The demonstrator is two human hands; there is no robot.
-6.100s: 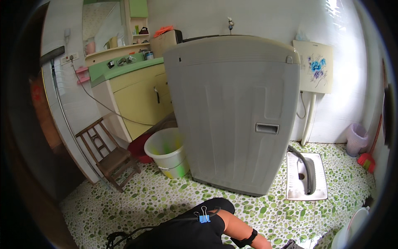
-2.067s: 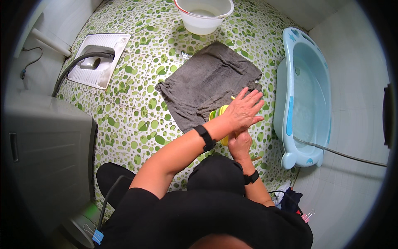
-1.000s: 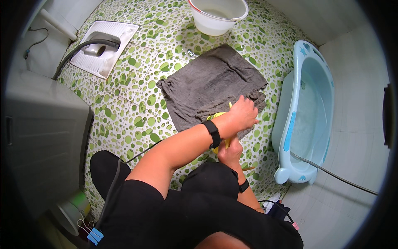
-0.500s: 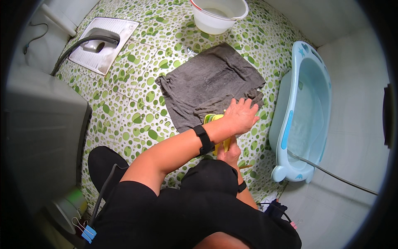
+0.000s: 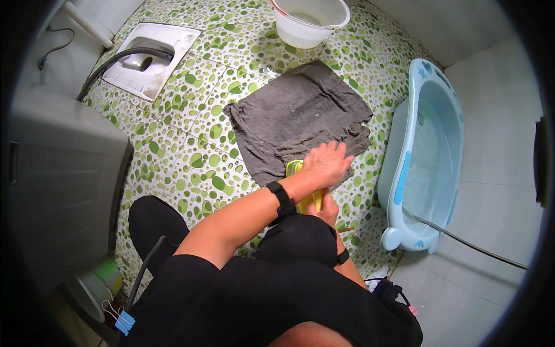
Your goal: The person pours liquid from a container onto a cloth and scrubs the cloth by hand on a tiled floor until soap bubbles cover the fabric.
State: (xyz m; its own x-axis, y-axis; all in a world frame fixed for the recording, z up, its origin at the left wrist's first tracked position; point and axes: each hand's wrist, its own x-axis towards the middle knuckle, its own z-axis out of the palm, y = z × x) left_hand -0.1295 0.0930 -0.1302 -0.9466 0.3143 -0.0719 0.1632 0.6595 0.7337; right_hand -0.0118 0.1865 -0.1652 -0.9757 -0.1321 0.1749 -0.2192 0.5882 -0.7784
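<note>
A dark grey cloth (image 5: 295,110) lies spread on the tiled floor, its near right part bunched in folds. My left arm crosses in front of me, and my left hand (image 5: 328,163) rests over those folds with its fingers apart, holding nothing I can see. Below it, my right hand (image 5: 328,209) is closed on a yellow plastic thing with a green-edged end (image 5: 295,168). My left forearm hides much of that thing, so its kind cannot be made out. It lies beside the cloth's near edge.
A light blue baby bathtub (image 5: 399,179) with a hose in it stands at right. A white basin (image 5: 303,36) is at the far side. A squat toilet (image 5: 173,61) is at far left, a grey appliance-like box (image 5: 69,168) at near left. A thin brown stick (image 5: 346,230) lies near my right wrist.
My left hand has shifted slightly left and its fingers are less spread. The whole view has moved a little; my right hand still holds the yellow thing.
</note>
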